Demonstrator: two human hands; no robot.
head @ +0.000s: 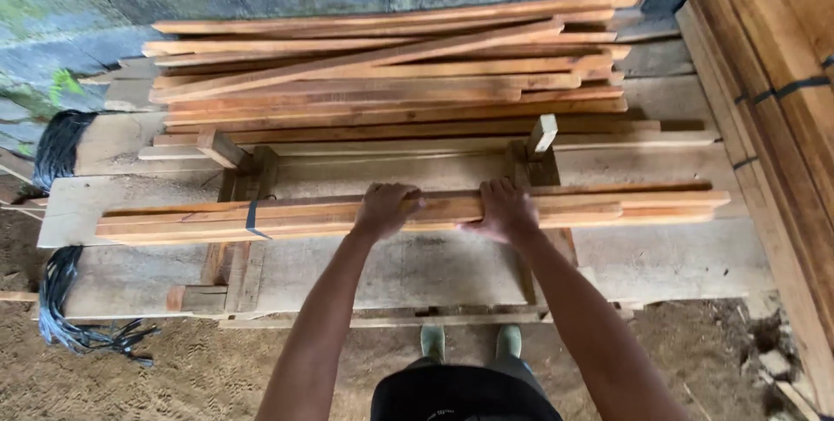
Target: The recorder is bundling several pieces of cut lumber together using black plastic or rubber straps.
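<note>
Gripping the strapped bundle of slats (417, 211) mid-length, left hand (384, 209) and right hand (506, 211) both closed over it, loose stack (391, 69) behind; looks like lift next, needs level balance

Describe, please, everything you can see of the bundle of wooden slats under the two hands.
The bundle is a flat stack of long, thin, reddish-brown wooden slats, rough-sawn, lying level and crosswise on the bench of pale grey planks. One dark strap binds it near its left end; the right ends are uneven. It sits between short upright wooden blocks. The left hand and right hand grip it from above near the middle, fingers curled over the far edge.
</note>
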